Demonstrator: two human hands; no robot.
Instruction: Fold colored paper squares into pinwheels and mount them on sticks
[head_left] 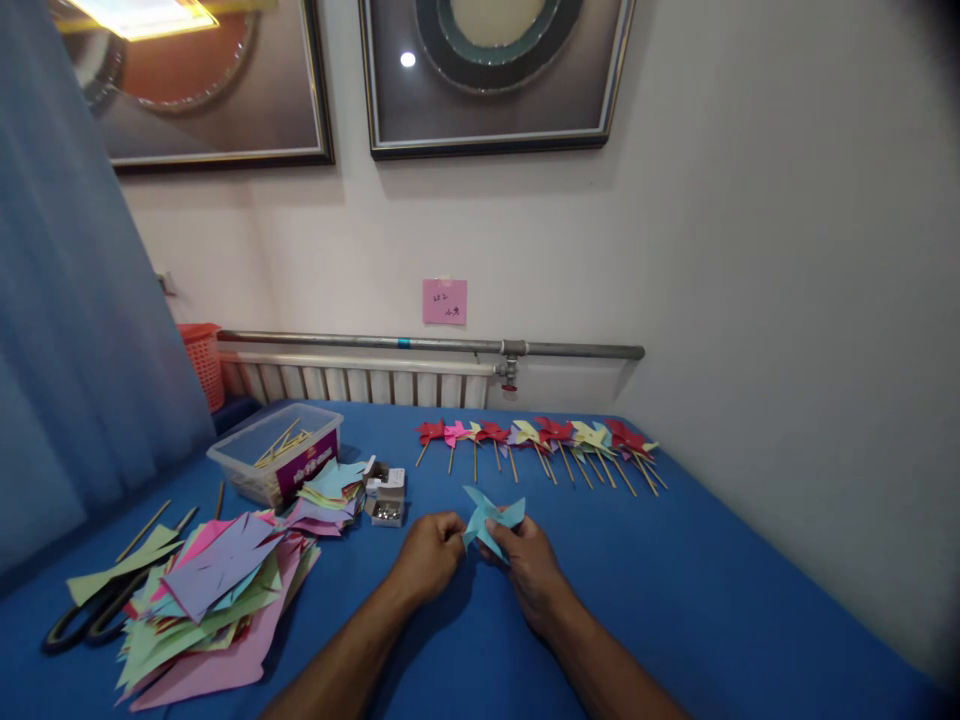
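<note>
A light blue paper pinwheel (489, 520) is held up over the worktop (675, 600), near the middle, between a person's two hands. The right hand (529, 565) has the pinwheel pinched, its thumb pressed on the paper near the centre and its fingers behind. The left hand (433, 550) is at the pinwheel's left edge, fingers curled in and tips close together; it is hard to tell whether that grip is closed on the paper or on something small.

Along the back, a row of pinwheels on sticks (555, 432) lies side by side, red, pink and pale yellow among them. Left of the hands, small boxes (397, 482) contain shiny metal pins (387, 511). Beside them is a small pile of coloured paper (330, 495), and behind that a clear plastic tub (255, 487) with wooden sticks (281, 448) inside. Nearer, a larger paper stack (225, 570) lies next to black-handled scissors (118, 600).
</note>
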